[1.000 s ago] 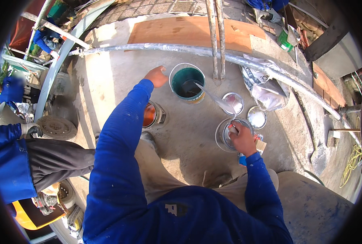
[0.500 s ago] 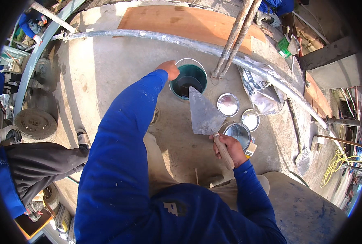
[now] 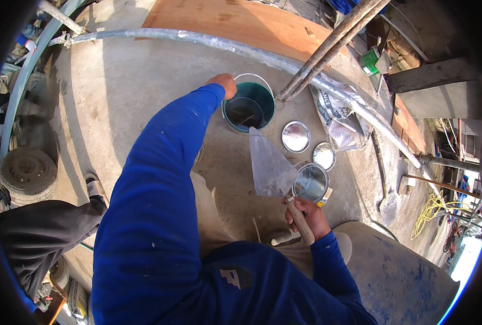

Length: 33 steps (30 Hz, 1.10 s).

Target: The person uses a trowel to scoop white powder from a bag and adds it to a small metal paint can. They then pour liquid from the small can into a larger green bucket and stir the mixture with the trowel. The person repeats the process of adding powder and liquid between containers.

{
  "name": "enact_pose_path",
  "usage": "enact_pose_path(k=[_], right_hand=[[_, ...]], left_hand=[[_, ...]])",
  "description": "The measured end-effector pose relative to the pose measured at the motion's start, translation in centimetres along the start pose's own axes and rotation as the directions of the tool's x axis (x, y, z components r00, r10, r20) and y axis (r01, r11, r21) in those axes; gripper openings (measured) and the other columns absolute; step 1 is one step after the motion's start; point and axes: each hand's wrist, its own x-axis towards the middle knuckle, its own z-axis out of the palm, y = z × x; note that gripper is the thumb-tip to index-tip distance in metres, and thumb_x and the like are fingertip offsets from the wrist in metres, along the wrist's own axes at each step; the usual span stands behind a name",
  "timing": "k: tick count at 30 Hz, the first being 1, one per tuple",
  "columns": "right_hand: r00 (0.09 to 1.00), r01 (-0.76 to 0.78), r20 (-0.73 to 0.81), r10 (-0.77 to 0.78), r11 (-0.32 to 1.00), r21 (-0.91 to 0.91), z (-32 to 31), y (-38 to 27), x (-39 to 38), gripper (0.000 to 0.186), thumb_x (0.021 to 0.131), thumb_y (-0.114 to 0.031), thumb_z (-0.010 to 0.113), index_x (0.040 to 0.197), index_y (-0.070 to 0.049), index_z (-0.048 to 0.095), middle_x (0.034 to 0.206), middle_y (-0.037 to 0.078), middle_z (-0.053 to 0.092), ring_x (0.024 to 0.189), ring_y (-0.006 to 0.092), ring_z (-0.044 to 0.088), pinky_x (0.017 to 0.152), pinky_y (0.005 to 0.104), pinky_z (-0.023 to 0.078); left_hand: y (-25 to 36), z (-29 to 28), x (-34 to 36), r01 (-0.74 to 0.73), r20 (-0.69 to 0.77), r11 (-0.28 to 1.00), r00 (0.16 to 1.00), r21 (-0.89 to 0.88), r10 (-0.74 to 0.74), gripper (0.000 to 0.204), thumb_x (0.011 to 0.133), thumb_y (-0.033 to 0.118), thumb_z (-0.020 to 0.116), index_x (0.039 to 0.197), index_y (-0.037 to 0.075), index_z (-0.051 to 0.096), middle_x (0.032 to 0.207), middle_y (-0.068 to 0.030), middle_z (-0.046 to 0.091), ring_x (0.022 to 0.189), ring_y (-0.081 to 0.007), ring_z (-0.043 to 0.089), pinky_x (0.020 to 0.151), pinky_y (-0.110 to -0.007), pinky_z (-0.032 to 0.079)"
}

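Note:
My left hand [image 3: 226, 85] is closed on the left rim of a dark green bucket [image 3: 233, 120] that has a thin wire handle and dark contents, perhaps liquid, inside. The wooden handle of a triangular trowel [image 3: 271, 168] is gripped in my right hand [image 3: 312, 218]. The trowel's grey blade points away from me, its tip at the bucket's near rim. Just beyond my right hand stands an open metal can [image 3: 312, 183]. Two shiny round lids [image 3: 296, 136] lie on the concrete between the can and a crumpled white sack [image 3: 341, 116].
A metal pipe [image 3: 197, 37] curves across the far side, with plywood [image 3: 241, 24] beyond it. Two slanted poles [image 3: 327, 54] rise near the bucket. A shovel [image 3: 388, 200] lies at right near a yellow cord [image 3: 430, 211]. Another person's leg [image 3: 46, 225] is at left, near a wheel [image 3: 27, 170].
The trowel has drawn back slightly toward me, its tip shifting from over the bucket to its near rim. My left hand keeps its hold, and the whole view has tilted.

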Motion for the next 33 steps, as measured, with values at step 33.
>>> enact_pose_path(k=[33], right_hand=[[0.991, 0.077, -0.091, -0.096, 0.977, -0.199, 4.4, 3.5, -1.9, 0.052, 0.109, -0.041, 0.056, 0.133, 0.005, 0.060, 0.075, 0.011, 0.065, 0.054, 0.0184, 0.059, 0.051, 0.0301, 0.047]], left_hand=[[0.0, -2.9, -3.5, -0.153, -0.005, 0.988, 0.988, 0.002, 0.153, 0.033, 0.091, 0.017, 0.061, 0.114, 0.001, 0.079, 0.117, -0.0257, 0.076, 0.113, -0.0406, 0.074, 0.098, -0.048, 0.058]])
